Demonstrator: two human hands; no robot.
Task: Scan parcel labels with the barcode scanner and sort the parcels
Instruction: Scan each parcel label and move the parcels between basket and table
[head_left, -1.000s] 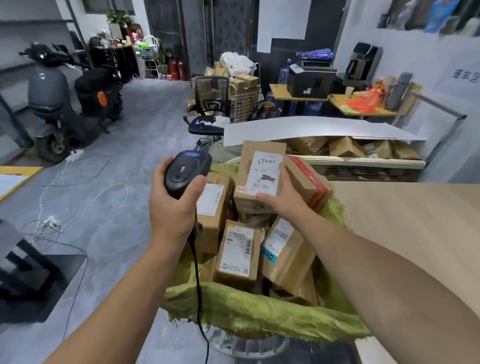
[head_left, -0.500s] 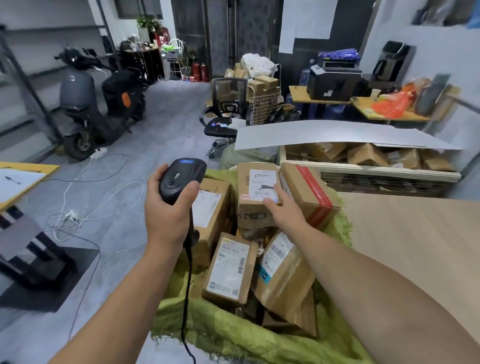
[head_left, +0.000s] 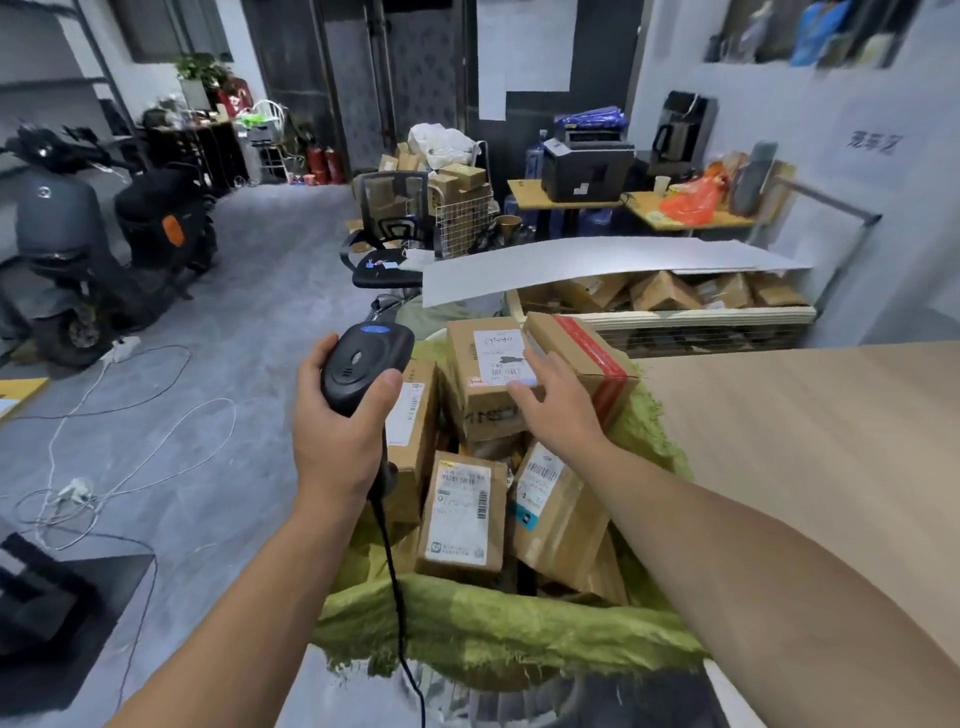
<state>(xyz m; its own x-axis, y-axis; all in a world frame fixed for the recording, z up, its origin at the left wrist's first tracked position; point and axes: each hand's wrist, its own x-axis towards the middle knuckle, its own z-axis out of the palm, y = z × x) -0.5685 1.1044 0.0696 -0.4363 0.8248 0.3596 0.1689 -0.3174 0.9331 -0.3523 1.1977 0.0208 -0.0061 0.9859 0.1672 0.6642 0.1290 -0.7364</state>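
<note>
Left hand (head_left: 337, 436), fingers curled round a black corded handheld barcode scanner (head_left: 363, 364), above the left edge of a green woven sack (head_left: 493, 623) filled with cardboard boxes. Right hand (head_left: 558, 400), fingers extended, rests on the white-labelled brown cardboard parcel (head_left: 478, 400) at the sack's far side. Light wooden tabletop (head_left: 805, 441) at right.

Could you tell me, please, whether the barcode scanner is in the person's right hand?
No, the left hand grips the barcode scanner, while the right hand rests on a labelled parcel.
</note>
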